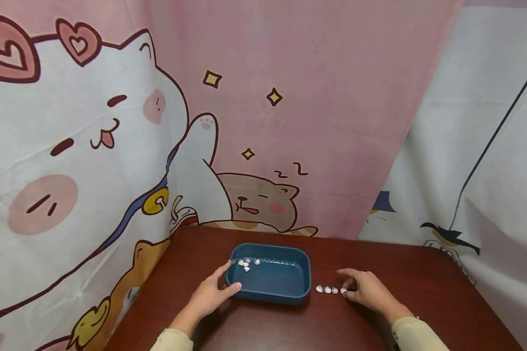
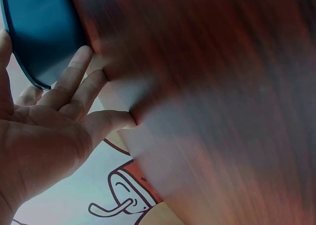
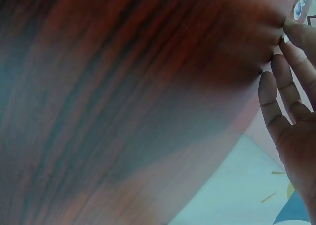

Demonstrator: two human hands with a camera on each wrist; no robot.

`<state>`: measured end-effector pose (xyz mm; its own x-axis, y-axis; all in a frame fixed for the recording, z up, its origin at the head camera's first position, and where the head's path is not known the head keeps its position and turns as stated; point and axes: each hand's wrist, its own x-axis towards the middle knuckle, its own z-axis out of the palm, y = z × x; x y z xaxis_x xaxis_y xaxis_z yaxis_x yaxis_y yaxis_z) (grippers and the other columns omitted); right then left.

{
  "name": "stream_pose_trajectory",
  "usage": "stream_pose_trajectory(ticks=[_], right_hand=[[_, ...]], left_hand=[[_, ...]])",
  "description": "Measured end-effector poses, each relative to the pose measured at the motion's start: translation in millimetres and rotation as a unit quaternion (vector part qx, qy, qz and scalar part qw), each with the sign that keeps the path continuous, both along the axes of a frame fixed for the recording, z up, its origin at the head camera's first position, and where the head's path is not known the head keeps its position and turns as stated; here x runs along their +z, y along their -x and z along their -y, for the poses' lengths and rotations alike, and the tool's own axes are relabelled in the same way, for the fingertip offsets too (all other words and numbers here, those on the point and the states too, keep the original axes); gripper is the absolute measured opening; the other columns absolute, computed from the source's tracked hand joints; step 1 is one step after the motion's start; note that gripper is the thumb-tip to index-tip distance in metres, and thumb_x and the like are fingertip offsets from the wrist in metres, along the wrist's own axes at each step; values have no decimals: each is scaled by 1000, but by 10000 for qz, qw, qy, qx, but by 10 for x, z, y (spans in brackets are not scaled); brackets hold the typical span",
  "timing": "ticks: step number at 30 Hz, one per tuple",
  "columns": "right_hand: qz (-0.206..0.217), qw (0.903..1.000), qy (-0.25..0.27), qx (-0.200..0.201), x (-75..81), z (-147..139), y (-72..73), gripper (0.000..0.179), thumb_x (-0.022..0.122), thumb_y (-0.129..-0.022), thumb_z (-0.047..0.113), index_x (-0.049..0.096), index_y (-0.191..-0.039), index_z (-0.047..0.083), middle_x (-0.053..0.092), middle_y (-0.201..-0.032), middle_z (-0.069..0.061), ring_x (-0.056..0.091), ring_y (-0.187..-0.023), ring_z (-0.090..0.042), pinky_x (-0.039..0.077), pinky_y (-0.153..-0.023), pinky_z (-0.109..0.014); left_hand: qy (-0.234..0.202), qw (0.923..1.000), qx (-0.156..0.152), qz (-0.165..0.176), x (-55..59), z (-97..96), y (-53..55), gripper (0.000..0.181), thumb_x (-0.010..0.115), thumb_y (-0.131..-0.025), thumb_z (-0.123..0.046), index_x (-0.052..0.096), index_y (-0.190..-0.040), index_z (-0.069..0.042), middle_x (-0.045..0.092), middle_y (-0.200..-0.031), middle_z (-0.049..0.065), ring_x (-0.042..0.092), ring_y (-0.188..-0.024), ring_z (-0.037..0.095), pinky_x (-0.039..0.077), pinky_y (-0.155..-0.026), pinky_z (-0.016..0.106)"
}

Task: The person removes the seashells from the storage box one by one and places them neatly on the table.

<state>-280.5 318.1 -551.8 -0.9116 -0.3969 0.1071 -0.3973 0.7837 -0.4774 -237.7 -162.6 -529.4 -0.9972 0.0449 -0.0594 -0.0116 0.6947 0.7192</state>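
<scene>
Left hand (image 1: 208, 294) loosely spread, touching left edge of blue rectangular plastic tray (image 1: 274, 279); right hand (image 1: 367, 288), fingers bent, pinches small whitish shell (image 1: 343, 290) beyond tray's right edge.

The left hand (image 1: 212, 293) is spread, its thumb set apart from the forefinger and the other fingers fairly straight. The right hand (image 1: 369, 290) angles inward, thumb and forefinger close together at the tips. The left wrist (image 1: 186, 319) and right wrist (image 1: 394, 311) are bare and well apart.
</scene>
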Motion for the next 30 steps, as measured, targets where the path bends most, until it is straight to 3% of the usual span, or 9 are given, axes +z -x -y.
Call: stream_pose_trajectory(ticks=[30], right_hand=[[-251,9996,147,18,-18,61,-56,48,90,-85,15,73,-129,6,77,-88,13,70,-80,-2,55,-70,-26]], left_hand=[[-36,10000,44,60,10,7,-10,85,80,-91,-59,47,-163,-28,56,-158,23,59,-137,50,45,-103,79]])
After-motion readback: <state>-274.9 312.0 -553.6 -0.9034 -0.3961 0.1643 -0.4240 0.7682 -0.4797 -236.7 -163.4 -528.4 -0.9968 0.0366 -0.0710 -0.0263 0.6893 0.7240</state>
